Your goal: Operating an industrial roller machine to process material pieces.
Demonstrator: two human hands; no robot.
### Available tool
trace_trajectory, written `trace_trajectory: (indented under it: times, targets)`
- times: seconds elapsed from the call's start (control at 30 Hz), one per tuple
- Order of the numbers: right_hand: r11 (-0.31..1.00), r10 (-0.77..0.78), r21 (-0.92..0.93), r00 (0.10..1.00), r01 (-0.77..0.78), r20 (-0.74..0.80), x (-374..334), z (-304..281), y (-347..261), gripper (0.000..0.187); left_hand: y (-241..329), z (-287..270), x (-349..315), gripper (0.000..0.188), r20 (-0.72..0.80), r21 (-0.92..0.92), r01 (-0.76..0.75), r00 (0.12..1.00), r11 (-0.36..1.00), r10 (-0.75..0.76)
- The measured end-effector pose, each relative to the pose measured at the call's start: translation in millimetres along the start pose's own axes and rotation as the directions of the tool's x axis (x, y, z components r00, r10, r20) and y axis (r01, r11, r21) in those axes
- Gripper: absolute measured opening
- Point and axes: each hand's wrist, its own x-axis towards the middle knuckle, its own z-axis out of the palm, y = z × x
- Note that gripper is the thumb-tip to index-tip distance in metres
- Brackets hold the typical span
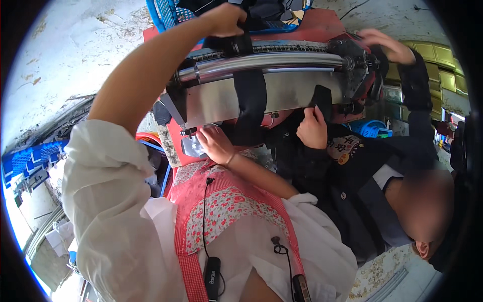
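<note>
A black cloth strip passes over the steel rollers of a machine and hangs down across its metal plate. My left hand reaches over to the far side of the rollers, its fingers closed on the black cloth there. Lower down, my right hand rests near the plate's lower left corner with its fingers extended, beside a small metal fitting. Whether its fingertips touch anything is hard to see.
At the right, a co-worker leans in; one hand holds a second black cloth piece, the other is by the machine's right end. A blue basket with dark cloth stands behind the rollers. Blue crates lie far left.
</note>
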Motion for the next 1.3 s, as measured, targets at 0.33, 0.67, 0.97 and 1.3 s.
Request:
trace_trajectory:
  times: [0.33, 0.67, 0.97, 1.3]
  targets:
    - [0.943, -0.225, 0.211, 0.961, 0.256, -0.161, 3, 4, 9, 0.009, -2, -119, -5, 0.018, -0.284, 0.242, 0.166, 0.954, 0.956, -0.094]
    - [0.751, 0.66, 0.346, 0.65, -0.562, -0.377, 17, -143, 43, 0.022, -46, -3, 4, 0.024, -0.164, 0.254, -0.243, 0.943, 0.936, 0.29]
    - [0.994, -0.042, 0.104, 0.998, 0.046, -0.035, 7, -35, -11, 0.01, -9, 20, 2, 0.039, 0.044, -0.009, -0.083, 0.996, 0.996, 0.083]
    - [0.964, -0.261, -0.066, 0.965, 0.259, -0.029, 0, 51, 7, 0.013, 4, -105, -2, 0.023, -0.316, 0.218, 0.046, 0.949, 0.975, 0.026]
